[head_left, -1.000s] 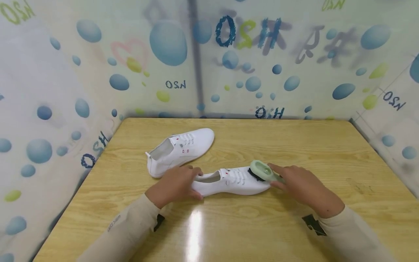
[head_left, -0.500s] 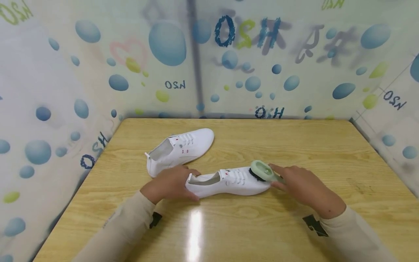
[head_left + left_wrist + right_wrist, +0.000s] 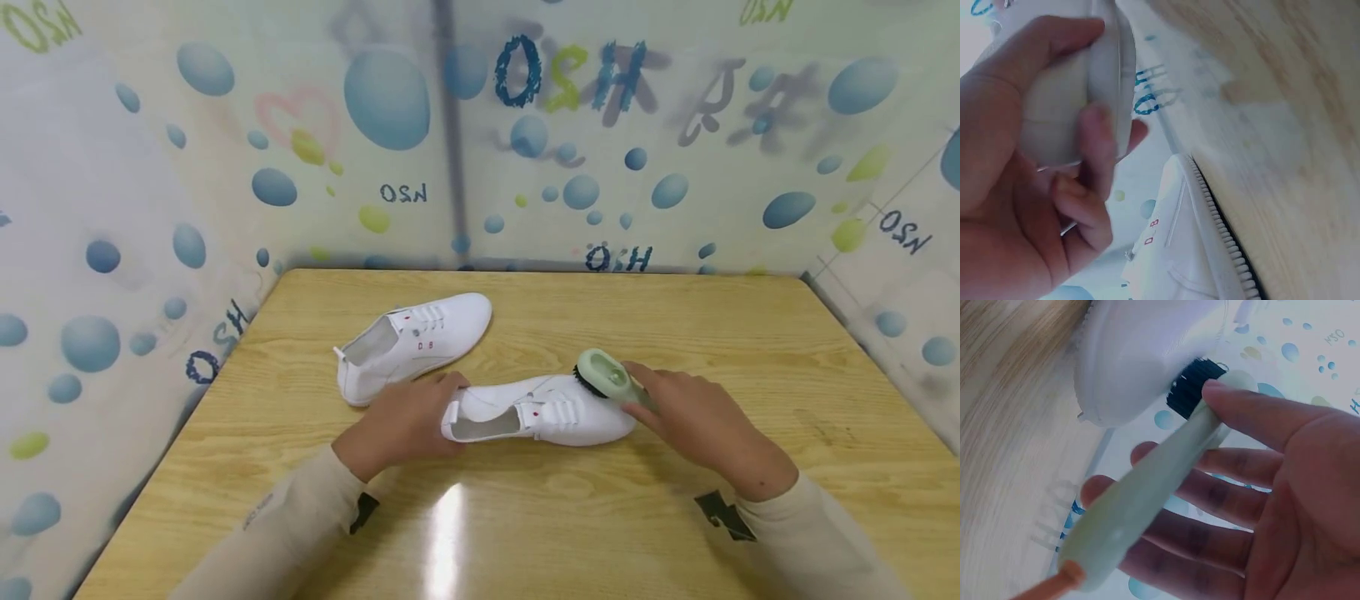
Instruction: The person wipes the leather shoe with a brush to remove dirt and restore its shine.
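A white lace-up shoe (image 3: 581, 421) is in front of me in the head view, toe to the right and tipped so its opening faces me. My left hand (image 3: 412, 417) grips its heel end; in the left wrist view the thumb and fingers (image 3: 1097, 147) wrap the heel. My right hand (image 3: 693, 417) holds a pale green brush (image 3: 606, 375) by its handle. In the right wrist view the brush's dark bristles (image 3: 1192, 387) touch the shoe's upper near the toe, and the thumb presses near the brush head.
A second white shoe (image 3: 442, 337) with red letters lies behind and to the left on the wooden table (image 3: 675, 325). A wall (image 3: 480, 150) printed with bubbles stands at the table's back edge.
The left hand has rolled the held shoe so its opening turns toward me, and shifted it slightly right. The brush has moved slightly up, along the far side of the toe.
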Tool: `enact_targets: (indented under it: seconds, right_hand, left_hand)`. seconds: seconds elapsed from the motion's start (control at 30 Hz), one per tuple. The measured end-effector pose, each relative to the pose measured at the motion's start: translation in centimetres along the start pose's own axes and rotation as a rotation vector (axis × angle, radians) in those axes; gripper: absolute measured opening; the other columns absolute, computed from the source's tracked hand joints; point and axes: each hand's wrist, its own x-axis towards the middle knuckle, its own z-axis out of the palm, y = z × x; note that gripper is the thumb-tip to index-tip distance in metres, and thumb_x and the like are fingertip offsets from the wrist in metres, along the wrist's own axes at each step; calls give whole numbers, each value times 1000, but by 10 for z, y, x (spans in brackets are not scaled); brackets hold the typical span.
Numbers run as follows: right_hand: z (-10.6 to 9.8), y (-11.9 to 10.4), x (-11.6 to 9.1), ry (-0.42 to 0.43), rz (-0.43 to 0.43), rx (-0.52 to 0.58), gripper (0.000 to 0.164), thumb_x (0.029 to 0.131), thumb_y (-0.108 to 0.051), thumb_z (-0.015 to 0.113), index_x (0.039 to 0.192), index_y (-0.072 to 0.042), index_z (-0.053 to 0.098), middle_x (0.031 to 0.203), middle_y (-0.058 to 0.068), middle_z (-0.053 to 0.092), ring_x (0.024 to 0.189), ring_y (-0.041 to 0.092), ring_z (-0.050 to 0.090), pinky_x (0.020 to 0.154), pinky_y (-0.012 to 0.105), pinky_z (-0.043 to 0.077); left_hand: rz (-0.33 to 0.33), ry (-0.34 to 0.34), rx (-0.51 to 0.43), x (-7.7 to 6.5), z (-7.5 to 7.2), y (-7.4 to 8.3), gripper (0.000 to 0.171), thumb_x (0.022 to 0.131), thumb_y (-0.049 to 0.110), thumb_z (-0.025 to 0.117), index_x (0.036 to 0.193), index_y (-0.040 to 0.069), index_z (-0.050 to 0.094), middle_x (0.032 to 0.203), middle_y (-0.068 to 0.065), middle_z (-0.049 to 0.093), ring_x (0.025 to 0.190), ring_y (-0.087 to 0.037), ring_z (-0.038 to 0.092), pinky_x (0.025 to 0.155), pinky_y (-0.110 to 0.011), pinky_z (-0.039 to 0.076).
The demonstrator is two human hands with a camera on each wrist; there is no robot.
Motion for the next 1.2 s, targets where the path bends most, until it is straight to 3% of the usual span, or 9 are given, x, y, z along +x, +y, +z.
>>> enact_targets:
  seconds: [0.23, 0.4, 0.53, 0.6, 0.7, 0.83, 0.97, 1.07, 1.2]
  right_hand:
    - [-4, 1, -1, 105, 15, -26, 57, 96, -32, 68, 141, -1, 52, 112, 23, 71, 85, 30, 70, 56, 43, 52]
    - [-4, 0, -1, 90, 31, -3, 57, 97, -33, 66, 143, -2, 51, 118, 24, 69, 91, 33, 70, 60, 46, 53]
    - [-5, 0, -2, 64, 30, 21, 57, 98, -34, 64, 144, -4, 50, 122, 24, 68, 99, 37, 69, 65, 50, 54]
    - [-7, -1, -3, 50, 29, 34, 57, 98, -34, 64, 145, -5, 50, 124, 23, 67, 102, 38, 68, 68, 52, 54]
    - [-9, -2, -4, 28, 31, 45, 57, 97, -35, 65, 145, -8, 50, 127, 22, 66, 106, 39, 67, 73, 54, 54]
    - [-13, -5, -7, 19, 37, 60, 56, 97, -35, 65, 146, -11, 51, 129, 23, 65, 110, 41, 66, 78, 58, 54]
    - [-15, -8, -9, 37, 30, 72, 53, 96, -34, 66, 143, -10, 54, 129, 23, 64, 113, 42, 64, 84, 61, 52]
    - [-14, -11, -8, 82, 1, 101, 49, 95, -31, 69, 136, -8, 59, 127, 20, 67, 112, 38, 66, 87, 58, 53]
    - [-11, -15, -7, 146, -55, 134, 41, 91, -30, 74, 125, -9, 65, 120, 13, 71, 106, 31, 69, 85, 52, 55]
  left_hand:
    - [66, 224, 38, 1, 6, 6, 70, 59, 33, 94, 115, 15, 57, 104, -1, 66, 74, -17, 65, 57, -32, 51]
    - [104, 246, 51, 2, 6, 6, 71, 61, 28, 95, 118, 14, 56, 106, -4, 65, 74, -16, 64, 56, -29, 51]
    - [154, 167, -70, 1, 4, 3, 74, 65, 19, 94, 125, 9, 52, 113, -9, 62, 86, -20, 65, 71, -33, 56]
    - [155, 96, -162, 1, 3, 1, 78, 68, 23, 93, 131, 8, 49, 120, -10, 59, 96, -21, 64, 83, -36, 56]
    - [101, -41, -289, -1, 2, -1, 84, 77, 41, 86, 143, 10, 43, 132, -9, 53, 107, -18, 60, 95, -36, 51]
    - [15, -180, -403, -1, 1, -3, 81, 90, 61, 64, 152, 20, 34, 142, -6, 41, 106, -15, 57, 100, -37, 47]
    - [16, -222, -454, 0, 0, -5, 64, 101, 52, 51, 154, 22, 30, 145, -9, 37, 107, -19, 57, 104, -42, 45]
    - [22, -233, -461, 0, 0, -6, 58, 103, 41, 52, 154, 23, 30, 147, -11, 35, 107, -19, 57, 105, -43, 44]
    - [27, -232, -452, 2, 0, -7, 58, 101, 36, 56, 152, 23, 31, 146, -9, 36, 93, -13, 59, 101, -40, 46]
